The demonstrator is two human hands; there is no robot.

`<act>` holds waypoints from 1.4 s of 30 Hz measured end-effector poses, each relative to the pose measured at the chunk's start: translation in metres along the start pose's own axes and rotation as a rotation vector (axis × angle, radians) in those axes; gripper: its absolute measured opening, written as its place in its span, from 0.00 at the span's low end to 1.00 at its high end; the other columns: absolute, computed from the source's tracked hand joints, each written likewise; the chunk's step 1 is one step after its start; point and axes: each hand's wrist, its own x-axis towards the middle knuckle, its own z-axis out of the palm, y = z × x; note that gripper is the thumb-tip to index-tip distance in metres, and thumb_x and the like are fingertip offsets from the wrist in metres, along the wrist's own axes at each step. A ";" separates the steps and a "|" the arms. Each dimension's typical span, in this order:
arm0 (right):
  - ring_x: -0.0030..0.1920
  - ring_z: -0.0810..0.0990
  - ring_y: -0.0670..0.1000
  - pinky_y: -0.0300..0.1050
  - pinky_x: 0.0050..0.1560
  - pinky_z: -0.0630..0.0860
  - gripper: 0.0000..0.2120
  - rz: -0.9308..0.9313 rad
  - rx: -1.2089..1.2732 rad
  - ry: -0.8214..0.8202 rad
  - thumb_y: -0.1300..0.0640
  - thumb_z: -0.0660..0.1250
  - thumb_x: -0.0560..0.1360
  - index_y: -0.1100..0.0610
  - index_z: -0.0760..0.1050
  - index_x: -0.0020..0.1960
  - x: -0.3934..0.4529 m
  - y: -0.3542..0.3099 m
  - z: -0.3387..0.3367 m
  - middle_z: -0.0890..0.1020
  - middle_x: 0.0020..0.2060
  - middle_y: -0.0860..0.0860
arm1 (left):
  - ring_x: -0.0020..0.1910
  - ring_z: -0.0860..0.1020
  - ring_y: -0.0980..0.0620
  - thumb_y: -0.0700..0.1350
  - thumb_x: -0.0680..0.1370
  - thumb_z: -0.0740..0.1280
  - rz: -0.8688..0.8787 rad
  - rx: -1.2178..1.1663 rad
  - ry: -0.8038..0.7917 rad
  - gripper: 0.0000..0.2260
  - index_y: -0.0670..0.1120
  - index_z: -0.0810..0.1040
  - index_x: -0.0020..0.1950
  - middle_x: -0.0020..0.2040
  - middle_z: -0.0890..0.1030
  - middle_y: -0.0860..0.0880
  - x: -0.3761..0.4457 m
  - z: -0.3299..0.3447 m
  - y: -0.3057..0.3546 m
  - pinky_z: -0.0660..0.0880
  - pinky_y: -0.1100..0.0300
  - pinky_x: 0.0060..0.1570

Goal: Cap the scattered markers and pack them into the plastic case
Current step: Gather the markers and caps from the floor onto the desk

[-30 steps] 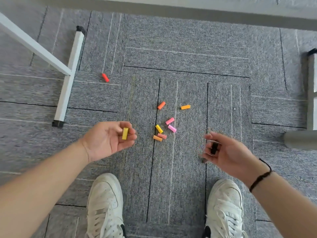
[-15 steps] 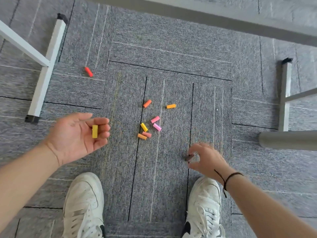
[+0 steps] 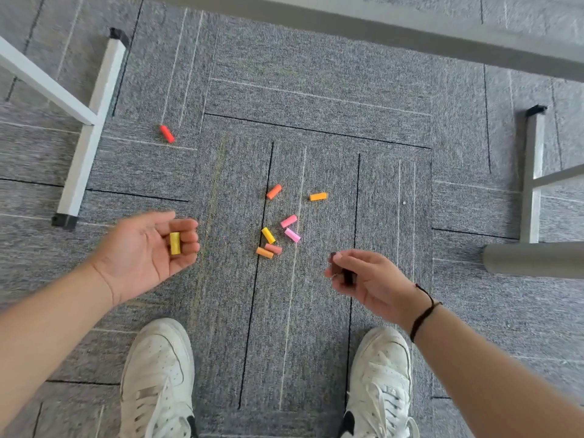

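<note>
Presently: left hand [image 3: 148, 251] lying open, yellow cap [image 3: 174, 243] resting loose on its fingers, likely rolling off; right hand [image 3: 363, 279] pinching a dark cap [image 3: 343, 270]; red cap [image 3: 167, 134] straying far left, risking being overlooked.

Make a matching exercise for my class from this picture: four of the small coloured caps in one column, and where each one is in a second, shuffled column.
Column A
1. red cap
2. yellow cap
3. dark cap
4. orange cap

Column B
a. on the left hand's fingers
b. on the carpet, at the cluster's far right
c. alone on the carpet near the white table leg
d. pinched in the right hand

Pairs: 1-c, 2-a, 3-d, 4-b
</note>
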 end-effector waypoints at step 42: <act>0.41 0.81 0.57 0.53 0.49 0.80 0.10 0.109 0.255 -0.069 0.59 0.63 0.80 0.64 0.75 0.57 -0.003 -0.007 0.051 0.81 0.43 0.61 | 0.48 0.82 0.46 0.34 0.76 0.69 0.034 0.451 0.105 0.16 0.41 0.76 0.64 0.52 0.81 0.41 0.039 0.010 -0.005 0.83 0.54 0.51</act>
